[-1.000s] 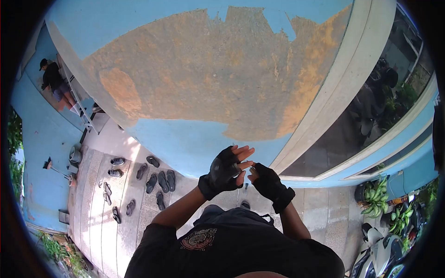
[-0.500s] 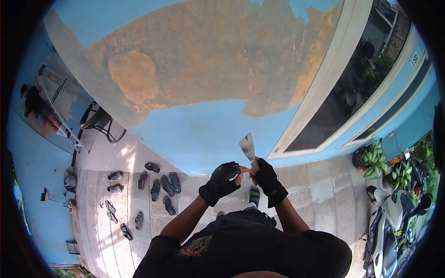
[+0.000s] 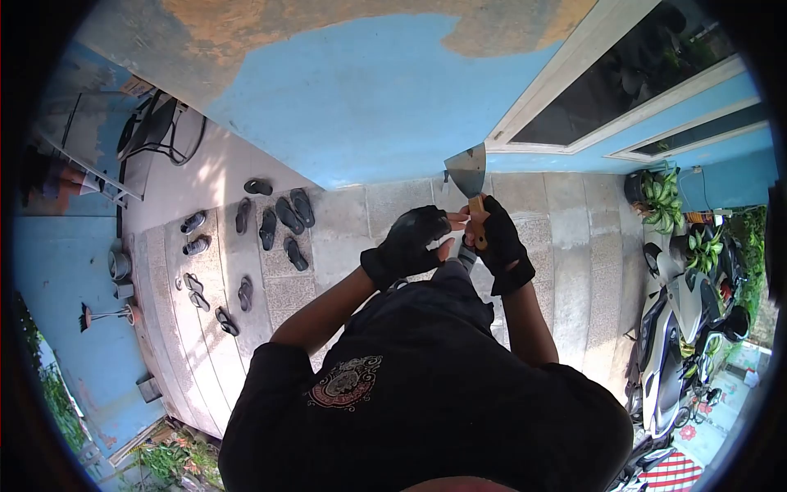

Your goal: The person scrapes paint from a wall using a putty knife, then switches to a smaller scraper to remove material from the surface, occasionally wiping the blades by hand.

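The paving (image 3: 402, 201) is strewn on the left with sandals and shoes (image 3: 302, 209), beyond which a chair (image 3: 154, 125) and a ladder (image 3: 92, 167) are seen. The right side is lined with potted plants (image 3: 662, 197) and motorbikes (image 3: 664, 353). Ahead, a blue wall (image 3: 352, 98), bare and brownish higher up, is set beside a window (image 3: 611, 82). A scraper (image 3: 470, 180) is held, blade pointed away from the body, by the gloved right hand (image 3: 504, 242), its fingers wrapped about the wooden handle. The gloved left hand (image 3: 414, 238) is held just beside it, fingers extended, thumb parted; whether the handle is touched cannot be told. Both elbows are bent. The black shirt (image 3: 459, 394) is marked with an emblem (image 3: 348, 383), its lettering too small to be read.
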`<state>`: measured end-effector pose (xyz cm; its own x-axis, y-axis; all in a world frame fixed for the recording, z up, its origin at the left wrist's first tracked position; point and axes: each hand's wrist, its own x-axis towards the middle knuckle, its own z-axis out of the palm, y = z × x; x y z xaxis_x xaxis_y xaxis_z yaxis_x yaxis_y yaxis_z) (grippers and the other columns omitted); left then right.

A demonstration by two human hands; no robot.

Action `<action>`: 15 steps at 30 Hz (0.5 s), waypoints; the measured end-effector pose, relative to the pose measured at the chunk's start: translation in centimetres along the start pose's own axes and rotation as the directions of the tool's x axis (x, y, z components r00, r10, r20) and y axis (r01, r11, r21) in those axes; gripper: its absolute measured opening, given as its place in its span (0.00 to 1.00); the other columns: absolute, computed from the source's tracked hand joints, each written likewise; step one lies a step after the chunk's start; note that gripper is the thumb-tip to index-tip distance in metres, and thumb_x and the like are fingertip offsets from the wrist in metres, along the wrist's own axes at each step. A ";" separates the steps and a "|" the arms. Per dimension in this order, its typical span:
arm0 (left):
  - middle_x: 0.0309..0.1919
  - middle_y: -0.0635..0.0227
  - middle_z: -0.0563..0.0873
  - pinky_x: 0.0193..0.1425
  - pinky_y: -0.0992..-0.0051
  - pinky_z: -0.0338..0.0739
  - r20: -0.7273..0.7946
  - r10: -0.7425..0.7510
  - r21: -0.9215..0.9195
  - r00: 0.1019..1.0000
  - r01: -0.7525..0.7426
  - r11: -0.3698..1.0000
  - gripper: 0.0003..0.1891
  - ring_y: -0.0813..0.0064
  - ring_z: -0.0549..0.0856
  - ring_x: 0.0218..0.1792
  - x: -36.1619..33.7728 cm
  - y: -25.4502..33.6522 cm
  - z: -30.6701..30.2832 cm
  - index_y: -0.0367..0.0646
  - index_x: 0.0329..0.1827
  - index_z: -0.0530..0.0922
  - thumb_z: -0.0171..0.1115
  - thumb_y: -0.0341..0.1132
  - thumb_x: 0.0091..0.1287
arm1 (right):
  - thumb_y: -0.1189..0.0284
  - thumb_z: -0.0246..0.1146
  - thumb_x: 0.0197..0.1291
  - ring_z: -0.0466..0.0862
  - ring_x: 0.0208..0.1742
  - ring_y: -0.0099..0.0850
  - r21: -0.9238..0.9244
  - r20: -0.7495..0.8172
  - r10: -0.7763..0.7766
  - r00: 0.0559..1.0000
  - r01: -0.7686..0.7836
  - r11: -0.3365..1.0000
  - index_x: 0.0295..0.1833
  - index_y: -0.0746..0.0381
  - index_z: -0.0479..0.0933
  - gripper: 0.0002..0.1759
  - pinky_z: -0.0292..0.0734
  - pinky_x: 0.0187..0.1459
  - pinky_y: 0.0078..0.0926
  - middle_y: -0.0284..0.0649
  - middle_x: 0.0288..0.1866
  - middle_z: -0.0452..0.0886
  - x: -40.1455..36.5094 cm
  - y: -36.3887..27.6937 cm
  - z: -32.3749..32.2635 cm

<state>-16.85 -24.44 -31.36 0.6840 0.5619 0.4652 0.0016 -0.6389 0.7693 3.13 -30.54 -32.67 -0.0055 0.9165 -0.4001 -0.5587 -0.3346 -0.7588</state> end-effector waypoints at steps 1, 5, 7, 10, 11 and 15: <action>0.51 0.58 0.87 0.51 0.58 0.81 0.027 0.057 0.010 0.998 -0.058 0.998 0.17 0.53 0.85 0.46 0.1 0.2 1.4 0.42 0.50 0.83 0.65 0.29 0.55 | 0.71 0.58 0.66 0.78 0.27 0.24 0.000 -0.002 0.008 1.000 -0.008 1.000 0.56 0.66 0.68 0.17 0.73 0.28 0.20 0.41 0.43 0.79 -0.2 -0.1 -0.7; 0.54 0.60 0.85 0.52 0.58 0.80 0.017 0.167 -0.057 0.986 -0.166 0.985 0.16 0.54 0.84 0.52 1.6 1.1 5.5 0.43 0.51 0.82 0.62 0.27 0.57 | 0.73 0.54 0.68 0.86 0.34 0.31 0.110 0.019 0.070 0.997 -0.072 0.991 0.65 0.65 0.63 0.22 0.84 0.31 0.24 0.47 0.48 0.80 -1.1 -0.7 -3.6; 0.54 0.60 0.85 0.52 0.59 0.81 0.154 0.010 0.020 0.988 -0.013 1.000 0.15 0.55 0.84 0.52 1.5 -0.8 7.8 0.43 0.49 0.82 0.63 0.27 0.57 | 0.73 0.53 0.70 0.86 0.33 0.30 -0.069 -0.186 -0.045 0.981 0.033 0.997 0.70 0.67 0.59 0.26 0.81 0.27 0.24 0.51 0.52 0.80 -2.1 -1.5 -4.2; 0.52 0.59 0.86 0.46 0.61 0.83 0.144 -0.077 -0.033 0.987 0.082 0.996 0.11 0.55 0.87 0.46 1.6 -2.8 11.1 0.42 0.43 0.81 0.62 0.27 0.57 | 0.69 0.55 0.72 0.84 0.29 0.25 -0.298 -0.280 -0.071 0.958 -0.017 0.954 0.70 0.66 0.60 0.25 0.78 0.24 0.21 0.48 0.57 0.82 -3.0 -0.9 -9.2; 0.50 0.57 0.87 0.43 0.61 0.84 0.148 -0.100 -0.062 0.984 0.110 0.992 0.07 0.55 0.88 0.43 1.5 -3.1 11.9 0.41 0.39 0.79 0.61 0.27 0.57 | 0.65 0.56 0.72 0.82 0.28 0.22 -0.473 -0.326 -0.113 0.939 -0.059 0.879 0.68 0.65 0.63 0.24 0.77 0.24 0.19 0.45 0.59 0.82 -3.4 -0.7 -10.8; 0.49 0.58 0.88 0.44 0.64 0.85 0.111 -0.215 -0.051 0.970 0.222 0.974 0.05 0.58 0.89 0.45 -0.6 -6.1 16.4 0.40 0.37 0.77 0.61 0.27 0.59 | 0.66 0.56 0.73 0.81 0.24 0.22 -0.603 -0.406 0.011 0.914 -0.277 0.748 0.61 0.65 0.68 0.19 0.76 0.23 0.19 0.43 0.57 0.85 -3.2 0.7 -16.5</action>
<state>-5.33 -29.46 -43.55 0.7442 0.6243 0.2373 0.1161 -0.4708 0.8746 16.47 -37.30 -40.41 0.3257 0.7450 -0.5822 0.0839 -0.6361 -0.7671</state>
